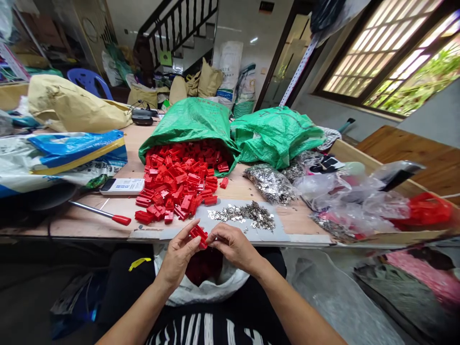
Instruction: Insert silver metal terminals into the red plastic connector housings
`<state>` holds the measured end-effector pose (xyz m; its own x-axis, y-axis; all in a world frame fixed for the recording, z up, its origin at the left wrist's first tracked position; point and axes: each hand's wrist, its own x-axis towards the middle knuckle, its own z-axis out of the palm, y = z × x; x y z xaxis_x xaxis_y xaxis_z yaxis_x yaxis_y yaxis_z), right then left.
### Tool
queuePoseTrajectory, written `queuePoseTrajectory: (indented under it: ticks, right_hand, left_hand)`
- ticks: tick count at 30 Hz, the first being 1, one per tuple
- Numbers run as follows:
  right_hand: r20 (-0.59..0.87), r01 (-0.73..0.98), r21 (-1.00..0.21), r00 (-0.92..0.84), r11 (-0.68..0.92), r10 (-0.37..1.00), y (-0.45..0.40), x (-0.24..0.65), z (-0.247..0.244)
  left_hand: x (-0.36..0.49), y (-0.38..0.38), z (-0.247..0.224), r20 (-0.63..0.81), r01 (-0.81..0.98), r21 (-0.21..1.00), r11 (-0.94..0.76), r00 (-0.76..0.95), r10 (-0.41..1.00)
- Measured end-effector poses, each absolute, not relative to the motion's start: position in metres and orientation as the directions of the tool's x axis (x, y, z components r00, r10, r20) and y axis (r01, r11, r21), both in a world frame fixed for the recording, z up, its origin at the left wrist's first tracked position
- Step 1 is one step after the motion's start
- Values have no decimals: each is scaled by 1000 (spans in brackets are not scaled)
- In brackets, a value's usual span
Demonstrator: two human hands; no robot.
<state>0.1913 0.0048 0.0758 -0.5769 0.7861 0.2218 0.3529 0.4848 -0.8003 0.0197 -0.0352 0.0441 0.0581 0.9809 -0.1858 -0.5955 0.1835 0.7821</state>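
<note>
Between thumb and fingers, my left hand (181, 250) grips a small red plastic housing (199, 235) just in front of the table edge. The fingers of my right hand (230, 244) are pinched together at the housing's right end; whatever they hold there is hidden. Below both hands a white sack (179, 290) lies open in my lap, with dark red contents. A heap of similar red housings (176, 179) spills out of a green woven bag (190, 120) onto the table. Small silvery metal pieces (247, 213) lie spread on a grey sheet (283, 235) beyond my right hand.
Right of the heap sits a clear bag of metal parts (271, 182), with a second green bag (276, 134) behind it. More plastic bags (345, 196) crowd the right side. At left are a red-tipped lever (120, 219), a white box (124, 186) and a blue-white sack (72, 155).
</note>
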Motion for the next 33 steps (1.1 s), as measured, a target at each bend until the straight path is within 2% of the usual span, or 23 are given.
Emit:
queuePoseTrajectory:
  ticks: [7,14,20,23,28,33]
  right_hand:
    - [109,350,-841,-637,413,763,3,198,76]
    - [-4,243,-955,-587,172,810,5,201,66]
    - [-34,243,-962,-548,120,836,2,200,61]
    - [19,294,-932,-543,211,840,1,200,63]
    - [208,377,-770,-615,515,761,-1,199,68]
    - [228,393,-704,-665,592,712,-4,198,65]
  left_hand:
    - [20,-37,39,-175,-506,837,208,111,978]
    - [18,-36,36,-128,-430,888,161,104,986]
    - [18,-37,35,-125,-413,897,158,106,986]
    - [18,-37,35,-133,-409,898,161,97,986]
    - [19,-36,39,-181,-476,854,210,107,978]
    - [20,-37,42,-249,-524,808,270,111,962]
